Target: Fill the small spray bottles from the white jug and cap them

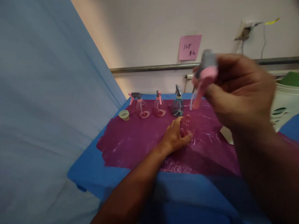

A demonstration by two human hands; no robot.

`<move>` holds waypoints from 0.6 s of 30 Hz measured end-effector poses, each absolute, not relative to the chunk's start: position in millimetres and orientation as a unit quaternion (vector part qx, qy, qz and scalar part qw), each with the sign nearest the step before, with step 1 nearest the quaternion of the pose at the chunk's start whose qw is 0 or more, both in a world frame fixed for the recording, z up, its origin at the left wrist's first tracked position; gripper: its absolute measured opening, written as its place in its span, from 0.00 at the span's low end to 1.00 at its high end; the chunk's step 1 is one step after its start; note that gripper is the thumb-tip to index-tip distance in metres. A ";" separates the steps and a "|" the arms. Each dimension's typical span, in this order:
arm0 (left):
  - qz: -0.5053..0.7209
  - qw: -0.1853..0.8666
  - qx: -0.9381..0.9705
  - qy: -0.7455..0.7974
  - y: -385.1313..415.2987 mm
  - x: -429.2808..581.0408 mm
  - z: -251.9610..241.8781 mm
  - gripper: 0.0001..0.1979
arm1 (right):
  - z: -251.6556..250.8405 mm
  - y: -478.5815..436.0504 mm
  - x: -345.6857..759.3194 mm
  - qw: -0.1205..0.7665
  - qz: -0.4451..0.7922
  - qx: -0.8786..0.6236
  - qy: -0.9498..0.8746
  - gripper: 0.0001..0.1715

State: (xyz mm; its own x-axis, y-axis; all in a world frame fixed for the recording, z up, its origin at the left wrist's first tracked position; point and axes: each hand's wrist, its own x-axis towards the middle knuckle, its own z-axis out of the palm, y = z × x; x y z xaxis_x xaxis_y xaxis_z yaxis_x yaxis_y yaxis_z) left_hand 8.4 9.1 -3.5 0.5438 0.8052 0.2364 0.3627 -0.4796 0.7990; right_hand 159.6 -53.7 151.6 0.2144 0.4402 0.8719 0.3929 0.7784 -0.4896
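Note:
My left hand is wrapped round a clear pinkish bottle with an uncapped neck, standing on a purple plastic sheet. Raised close to the camera, my right hand grips a grey and pink spray head, somewhat blurred. A thin pale tube shows beneath the spray head, above and apart from the bottle's mouth. Behind the left hand stand two clear spray bottles with pink and grey heads, the left one and the middle one, and a bluish spray bottle with a grey head.
A small pale cup sits at the sheet's left edge. On the right are a white bucket and a pale flat piece, partly behind my right arm. A metal rail crosses the wall; a blue-grey curtain hangs at left.

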 end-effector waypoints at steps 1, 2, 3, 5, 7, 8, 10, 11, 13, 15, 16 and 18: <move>0.307 0.349 0.809 0.361 9.5 8.7 -3.3 0.43 | 154.0 -56.6 167.5 0.724 0.017 -0.332 -0.605 0.17; 0.304 0.341 0.814 0.359 9.7 8.7 -3.4 0.44 | 154.9 -58.6 173.2 0.736 0.015 -0.333 -0.590 0.16; 0.300 0.336 0.818 0.358 9.7 8.5 -3.7 0.44 | 154.5 -59.6 177.0 0.743 0.014 -0.332 -0.580 0.15; 0.298 0.339 0.817 0.359 9.5 7.7 -4.4 0.44 | 150.8 -58.7 180.2 0.758 0.014 -0.323 -0.567 0.15; 0.302 0.345 0.813 0.359 9.2 6.5 -4.9 0.44 | 145.2 -54.9 179.6 0.767 0.026 -0.310 -0.561 0.16; 0.303 0.347 0.813 0.357 9.1 5.9 -4.9 0.44 | 142.4 -52.4 178.7 0.768 0.038 -0.305 -0.562 0.16; 0.305 0.349 0.812 0.354 9.3 5.1 -4.4 0.44 | 136.6 -46.5 177.0 0.762 0.072 -0.303 -0.568 0.16; 0.304 0.350 0.813 0.352 9.5 4.9 -3.8 0.43 | 133.3 -42.8 176.7 0.756 0.093 -0.305 -0.571 0.16; 0.302 0.357 0.811 0.351 9.8 4.8 -2.4 0.42 | 124.5 -33.6 178.1 0.737 0.141 -0.321 -0.578 0.18; 0.299 0.367 0.809 0.348 9.9 5.2 -0.7 0.41 | 111.5 -22.5 182.3 0.712 0.195 -0.343 -0.581 0.21; 0.299 0.368 0.809 0.346 9.8 5.5 0.0 0.40 | 103.5 -16.9 185.1 0.699 0.222 -0.355 -0.579 0.23; 0.299 0.359 0.814 0.345 9.7 6.3 0.9 0.39 | 85.6 -7.7 191.3 0.677 0.274 -0.381 -0.568 0.25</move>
